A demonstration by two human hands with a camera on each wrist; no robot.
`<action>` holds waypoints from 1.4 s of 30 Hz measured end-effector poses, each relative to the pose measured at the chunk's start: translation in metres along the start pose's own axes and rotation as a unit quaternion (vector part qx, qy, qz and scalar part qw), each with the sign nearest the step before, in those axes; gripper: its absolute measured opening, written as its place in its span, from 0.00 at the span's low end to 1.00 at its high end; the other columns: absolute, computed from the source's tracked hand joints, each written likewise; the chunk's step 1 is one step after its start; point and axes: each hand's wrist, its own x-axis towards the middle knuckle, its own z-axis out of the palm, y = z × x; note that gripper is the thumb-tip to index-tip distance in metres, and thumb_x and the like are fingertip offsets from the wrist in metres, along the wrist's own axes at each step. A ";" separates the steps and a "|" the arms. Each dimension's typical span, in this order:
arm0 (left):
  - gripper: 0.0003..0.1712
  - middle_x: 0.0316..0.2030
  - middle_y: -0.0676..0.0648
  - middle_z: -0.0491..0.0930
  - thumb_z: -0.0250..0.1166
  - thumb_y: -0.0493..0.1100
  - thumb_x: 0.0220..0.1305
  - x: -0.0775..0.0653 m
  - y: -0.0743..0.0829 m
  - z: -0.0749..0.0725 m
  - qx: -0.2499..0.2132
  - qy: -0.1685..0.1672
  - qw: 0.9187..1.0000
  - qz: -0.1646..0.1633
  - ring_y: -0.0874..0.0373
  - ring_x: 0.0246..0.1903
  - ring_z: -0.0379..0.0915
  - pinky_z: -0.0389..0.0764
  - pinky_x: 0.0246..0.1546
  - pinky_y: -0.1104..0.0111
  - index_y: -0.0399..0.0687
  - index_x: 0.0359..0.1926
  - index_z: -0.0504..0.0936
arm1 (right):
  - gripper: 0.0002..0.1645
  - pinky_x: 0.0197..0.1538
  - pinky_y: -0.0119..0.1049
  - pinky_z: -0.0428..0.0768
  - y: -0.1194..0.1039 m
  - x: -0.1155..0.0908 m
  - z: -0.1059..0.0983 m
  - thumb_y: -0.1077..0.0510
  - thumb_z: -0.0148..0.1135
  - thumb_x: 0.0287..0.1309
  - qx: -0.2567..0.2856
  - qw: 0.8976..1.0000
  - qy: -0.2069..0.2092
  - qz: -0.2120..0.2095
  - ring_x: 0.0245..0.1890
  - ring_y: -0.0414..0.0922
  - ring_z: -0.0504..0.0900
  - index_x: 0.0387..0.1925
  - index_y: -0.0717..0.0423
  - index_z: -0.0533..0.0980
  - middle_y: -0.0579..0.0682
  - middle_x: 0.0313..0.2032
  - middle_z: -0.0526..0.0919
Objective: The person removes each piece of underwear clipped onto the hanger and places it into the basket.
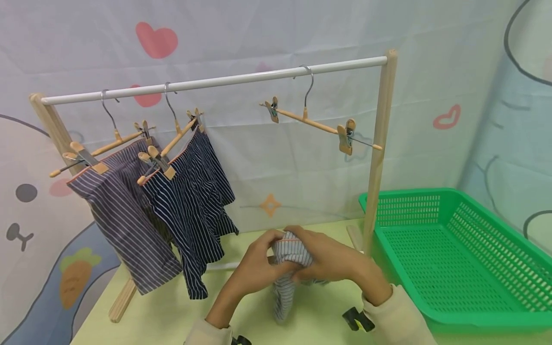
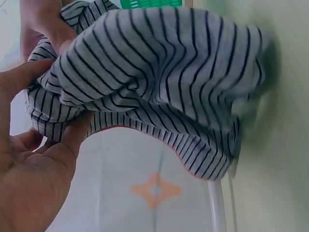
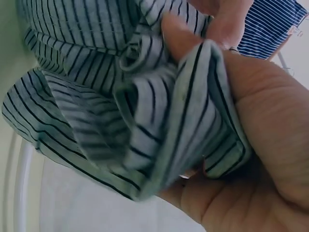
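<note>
Light grey pants (image 1: 283,299) with thin dark stripes and an orange-edged waistband are bunched up over the table (image 1: 241,311), a leg hanging down toward it. From one side my left hand (image 1: 258,269) grips the cloth near the waistband, fingers behind and thumb in front. My right hand (image 1: 331,257) holds the opposite side in the same manner, its thumb close to the left one. The left wrist view shows the pants (image 2: 159,63) drooping in loose folds away from the left hand (image 2: 38,174). Cloth is folded over between thumb and fingers of the right hand (image 3: 270,130).
Behind the hands stands a rack with a white rail (image 1: 224,80). Purple-grey striped pants (image 1: 125,220) and navy striped pants (image 1: 189,206) hang clipped at its left. A bare clip hanger (image 1: 308,120) hangs at the right. A green basket (image 1: 435,314) sits to the right.
</note>
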 end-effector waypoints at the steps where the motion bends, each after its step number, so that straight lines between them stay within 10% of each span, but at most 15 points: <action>1: 0.27 0.54 0.39 0.69 0.66 0.34 0.57 0.000 0.000 0.000 -0.003 0.003 1.000 0.000 0.53 0.50 0.70 0.76 0.53 0.57 0.34 0.55 0.67 | 0.47 0.46 0.43 0.79 0.000 0.001 0.000 0.55 0.72 0.48 -0.007 1.000 0.008 -0.007 0.45 0.42 0.75 0.65 0.58 0.56 0.51 0.50 0.75; 13: 0.34 0.60 0.44 0.62 0.66 0.39 0.58 0.010 -0.030 0.003 -0.061 0.013 0.998 0.007 0.52 0.59 0.61 0.79 0.47 0.58 0.48 0.62 0.60 | 0.21 0.28 0.34 0.78 0.002 0.003 -0.002 0.68 0.62 0.41 -0.047 0.992 0.116 -0.024 0.24 0.38 0.74 0.41 0.54 0.73 0.45 0.28 0.80; 26: 0.36 0.55 0.46 0.73 0.61 0.52 0.64 0.004 -0.035 0.000 0.042 -0.061 0.997 -0.028 0.57 0.50 0.71 0.79 0.45 0.61 0.54 0.67 0.54 | 0.23 0.29 0.37 0.78 -0.001 0.000 -0.007 0.71 0.56 0.39 -0.041 0.981 0.189 0.020 0.27 0.40 0.76 0.42 0.56 0.71 0.49 0.32 0.81; 42: 0.20 0.48 0.38 0.77 0.59 0.30 0.62 0.000 -0.005 -0.002 0.036 0.021 0.999 0.017 0.53 0.44 0.76 0.81 0.42 0.58 0.39 0.54 0.67 | 0.35 0.47 0.46 0.79 -0.006 0.006 0.003 0.61 0.66 0.52 0.019 0.992 0.123 -0.011 0.44 0.43 0.74 0.58 0.62 0.58 0.53 0.48 0.72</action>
